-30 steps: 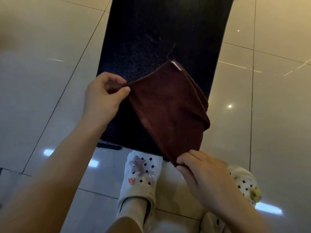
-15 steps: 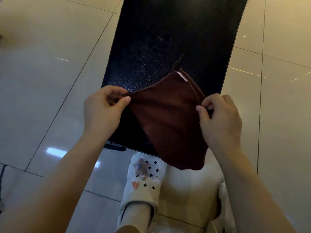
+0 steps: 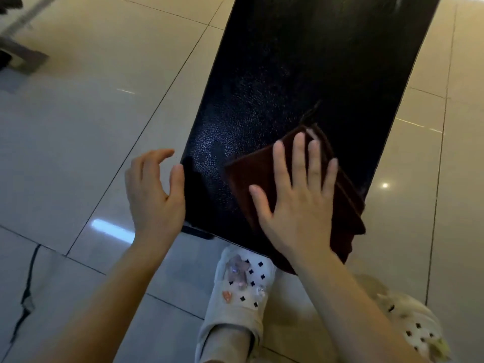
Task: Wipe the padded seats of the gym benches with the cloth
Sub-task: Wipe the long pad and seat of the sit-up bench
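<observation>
Nearest the camera, 2 white clogs [image 3: 239, 292] dotted with charms stand on the glossy tiled floor [image 3: 104, 106], toes almost under the near end of the bench.

Just beyond them, the right hand [image 3: 298, 203] lies flat on the folded dark-red cloth [image 3: 251, 171], fingers straight and spread, palm down. Half a second ago both hands held this cloth up by its edges, above the pad; now it is laid down on the black padded seat [image 3: 301, 74] and the pinch is gone. That reads as the end of the folding and the start of the wiping: the cloth is in contact with the vinyl and loaded from above.

The cloth sits on the near right part of the seat, its right edge at the pad's right side and its near corner hanging off the near end. All 4 fingers and the thumb rest on top of it, fingertips just short of its far corner, where a small label seems to show. Nothing is curled round the fabric, so only pressure will carry it along.

The left hand [image 3: 154, 195] has let go and hovers beside the seat's near left corner, fingers loosely bent and apart, holding nothing, thumb close to the pad's edge; I cannot tell whether it touches.

Farther off, the long stretch of textured black pad runs away up the view, apparently yet to be wiped.
</observation>
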`<state>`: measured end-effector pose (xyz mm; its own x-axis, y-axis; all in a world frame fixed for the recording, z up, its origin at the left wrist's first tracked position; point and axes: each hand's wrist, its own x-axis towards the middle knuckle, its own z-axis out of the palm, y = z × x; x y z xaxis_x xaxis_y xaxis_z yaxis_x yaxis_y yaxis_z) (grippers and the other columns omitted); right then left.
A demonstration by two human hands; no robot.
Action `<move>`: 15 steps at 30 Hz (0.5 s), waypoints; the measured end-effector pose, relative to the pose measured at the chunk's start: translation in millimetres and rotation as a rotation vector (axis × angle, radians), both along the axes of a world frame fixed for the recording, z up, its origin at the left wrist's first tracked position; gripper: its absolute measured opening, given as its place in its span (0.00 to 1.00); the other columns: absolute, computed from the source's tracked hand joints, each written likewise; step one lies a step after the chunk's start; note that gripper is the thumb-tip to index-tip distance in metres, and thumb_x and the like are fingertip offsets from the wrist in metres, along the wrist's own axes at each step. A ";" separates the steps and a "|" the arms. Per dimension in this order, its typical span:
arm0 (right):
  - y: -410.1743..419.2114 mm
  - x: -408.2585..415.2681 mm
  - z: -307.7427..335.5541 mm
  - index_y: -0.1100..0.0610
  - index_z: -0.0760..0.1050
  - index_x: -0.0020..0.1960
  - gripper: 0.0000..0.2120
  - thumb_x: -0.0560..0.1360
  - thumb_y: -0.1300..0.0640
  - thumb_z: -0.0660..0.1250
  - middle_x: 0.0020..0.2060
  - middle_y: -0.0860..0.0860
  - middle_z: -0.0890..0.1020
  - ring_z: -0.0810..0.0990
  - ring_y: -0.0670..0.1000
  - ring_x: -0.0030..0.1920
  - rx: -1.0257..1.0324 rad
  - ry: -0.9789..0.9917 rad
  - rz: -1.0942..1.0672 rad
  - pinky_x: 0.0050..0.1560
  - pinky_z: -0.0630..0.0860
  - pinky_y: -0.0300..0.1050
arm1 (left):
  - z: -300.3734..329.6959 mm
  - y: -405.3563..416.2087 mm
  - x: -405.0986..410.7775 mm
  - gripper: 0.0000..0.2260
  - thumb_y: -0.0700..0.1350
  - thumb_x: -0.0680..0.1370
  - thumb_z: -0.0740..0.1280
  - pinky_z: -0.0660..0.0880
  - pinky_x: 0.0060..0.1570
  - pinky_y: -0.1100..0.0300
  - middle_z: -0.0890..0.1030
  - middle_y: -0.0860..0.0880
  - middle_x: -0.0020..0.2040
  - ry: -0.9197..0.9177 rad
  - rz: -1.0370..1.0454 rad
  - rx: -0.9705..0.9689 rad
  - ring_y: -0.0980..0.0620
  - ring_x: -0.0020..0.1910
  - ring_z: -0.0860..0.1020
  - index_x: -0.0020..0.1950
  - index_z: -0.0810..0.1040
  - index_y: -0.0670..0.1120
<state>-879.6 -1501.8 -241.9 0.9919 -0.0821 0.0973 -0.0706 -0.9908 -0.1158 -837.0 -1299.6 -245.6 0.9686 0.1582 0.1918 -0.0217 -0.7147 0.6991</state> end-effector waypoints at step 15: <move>35.5 108.0 9.1 0.51 0.53 0.80 0.35 0.79 0.34 0.48 0.79 0.53 0.54 0.50 0.54 0.79 -0.108 -0.056 0.301 0.77 0.42 0.58 | -18.0 -3.1 2.0 0.25 0.58 0.79 0.46 0.67 0.64 0.68 0.71 0.51 0.67 0.194 0.124 -0.558 0.58 0.66 0.69 0.70 0.68 0.49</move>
